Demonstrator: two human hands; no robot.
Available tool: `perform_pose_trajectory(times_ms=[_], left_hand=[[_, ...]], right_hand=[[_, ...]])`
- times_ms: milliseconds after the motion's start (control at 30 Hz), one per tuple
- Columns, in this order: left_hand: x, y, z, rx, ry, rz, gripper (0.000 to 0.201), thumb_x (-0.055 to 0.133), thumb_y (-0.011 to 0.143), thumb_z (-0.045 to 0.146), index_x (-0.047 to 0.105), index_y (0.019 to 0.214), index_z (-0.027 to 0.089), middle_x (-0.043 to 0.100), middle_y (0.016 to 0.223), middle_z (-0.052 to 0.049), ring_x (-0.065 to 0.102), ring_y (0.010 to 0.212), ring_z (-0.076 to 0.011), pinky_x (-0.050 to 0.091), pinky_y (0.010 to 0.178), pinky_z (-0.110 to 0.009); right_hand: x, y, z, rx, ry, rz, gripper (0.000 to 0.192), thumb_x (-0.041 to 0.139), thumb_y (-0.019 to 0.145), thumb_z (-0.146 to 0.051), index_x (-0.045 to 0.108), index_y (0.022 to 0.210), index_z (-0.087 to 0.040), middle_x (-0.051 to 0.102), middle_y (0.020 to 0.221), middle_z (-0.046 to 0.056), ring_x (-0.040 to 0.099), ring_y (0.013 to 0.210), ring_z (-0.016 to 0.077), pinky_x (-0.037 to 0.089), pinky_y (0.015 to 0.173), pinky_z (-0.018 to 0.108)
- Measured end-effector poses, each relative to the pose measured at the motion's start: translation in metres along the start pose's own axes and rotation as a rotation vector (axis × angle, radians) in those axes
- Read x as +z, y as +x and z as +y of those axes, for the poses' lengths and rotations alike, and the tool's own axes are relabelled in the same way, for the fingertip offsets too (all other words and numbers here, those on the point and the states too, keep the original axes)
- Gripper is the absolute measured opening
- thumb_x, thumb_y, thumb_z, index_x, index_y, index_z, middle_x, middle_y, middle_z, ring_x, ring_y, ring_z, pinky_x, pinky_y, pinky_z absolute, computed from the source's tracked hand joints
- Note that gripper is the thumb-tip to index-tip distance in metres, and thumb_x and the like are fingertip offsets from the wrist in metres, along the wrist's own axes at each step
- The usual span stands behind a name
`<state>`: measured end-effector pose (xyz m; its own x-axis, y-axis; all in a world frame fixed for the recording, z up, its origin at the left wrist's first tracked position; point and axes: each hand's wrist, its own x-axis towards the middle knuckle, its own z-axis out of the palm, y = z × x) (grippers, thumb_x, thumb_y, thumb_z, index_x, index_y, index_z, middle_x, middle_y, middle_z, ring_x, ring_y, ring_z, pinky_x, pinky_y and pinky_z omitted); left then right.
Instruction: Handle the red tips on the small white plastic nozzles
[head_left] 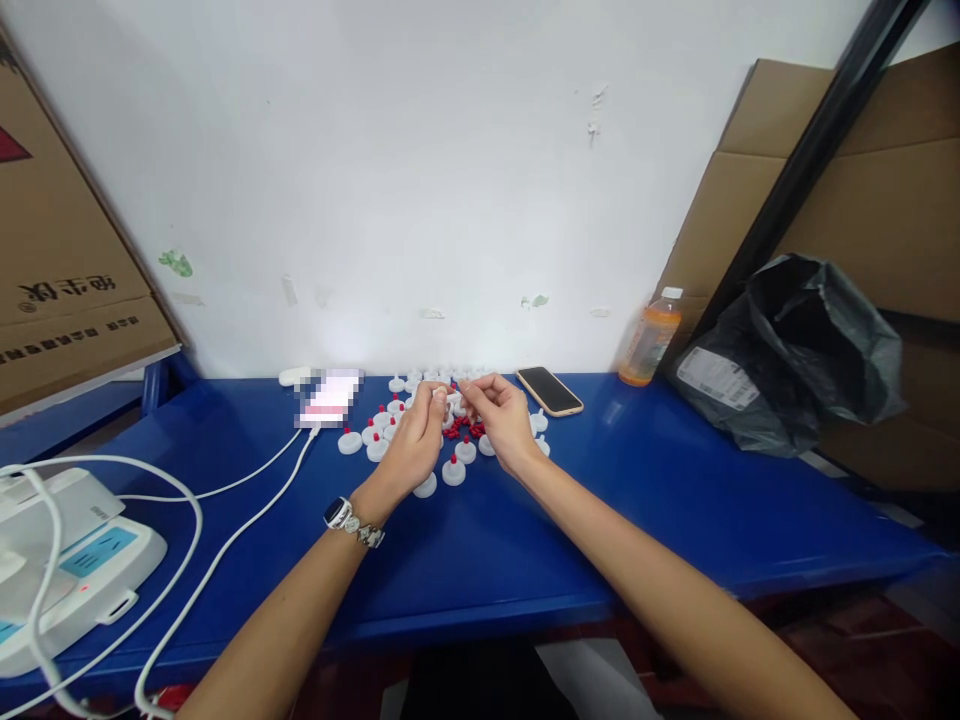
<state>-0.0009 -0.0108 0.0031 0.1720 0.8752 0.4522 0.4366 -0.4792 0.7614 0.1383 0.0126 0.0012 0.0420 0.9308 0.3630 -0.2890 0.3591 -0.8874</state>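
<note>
Over the middle of the blue table, my left hand point(418, 435) is closed on a white nozzle cap, mostly hidden by the fingers. My right hand point(504, 418) pinches at the cap's tip from the other side, fingertips close to the left thumb. Whatever small piece it holds is too hidden to make out. Below and between the hands lies a pile of small red tips point(465, 428). Round white caps with red tips, such as this white cap point(454, 471), stand to the left and in front. More white caps point(431, 382) line the wall side.
A phone point(550, 390) lies behind my right hand, and a lit, blurred phone point(330, 398) charges at left. White cables run to a power strip point(97, 580). An orange drink bottle point(651, 338) and a grey plastic bag point(780, 350) sit at right, near cardboard point(757, 150).
</note>
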Motion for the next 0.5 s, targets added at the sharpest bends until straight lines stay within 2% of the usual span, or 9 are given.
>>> perform_pose_trajectory(times_ms=[200, 367, 500], left_hand=[[0.004, -0.001, -0.002, -0.039, -0.046, 0.035, 0.042, 0.022, 0.102, 0.056, 0.048, 0.108, 0.023, 0.059, 0.092, -0.004, 0.059, 0.086, -0.0184, 0.048, 0.079, -0.033], [0.014, -0.002, -0.006, -0.089, -0.183, 0.087, 0.043, 0.021, 0.100, 0.060, 0.045, 0.105, 0.025, 0.061, 0.105, -0.005, 0.063, 0.096, -0.0184, 0.050, 0.091, -0.036], [0.013, -0.002, -0.002, -0.088, -0.177, 0.051, 0.044, 0.019, 0.101, 0.060, 0.046, 0.108, 0.025, 0.062, 0.107, -0.006, 0.063, 0.098, -0.0186, 0.050, 0.093, -0.037]], right_hand=[[0.001, -0.002, -0.001, 0.014, 0.060, -0.056, 0.041, 0.083, 0.066, -0.049, 0.055, 0.073, -0.020, 0.057, 0.058, -0.005, 0.047, 0.050, 0.0081, 0.037, 0.051, 0.023], [0.004, -0.004, -0.004, 0.020, 0.061, -0.118, 0.041, 0.082, 0.068, -0.048, 0.052, 0.071, -0.021, 0.058, 0.059, -0.005, 0.048, 0.051, 0.0089, 0.038, 0.051, 0.024], [0.002, -0.004, -0.005, -0.004, 0.030, -0.135, 0.040, 0.081, 0.068, -0.049, 0.052, 0.070, -0.021, 0.057, 0.059, -0.004, 0.049, 0.053, 0.0098, 0.040, 0.052, 0.024]])
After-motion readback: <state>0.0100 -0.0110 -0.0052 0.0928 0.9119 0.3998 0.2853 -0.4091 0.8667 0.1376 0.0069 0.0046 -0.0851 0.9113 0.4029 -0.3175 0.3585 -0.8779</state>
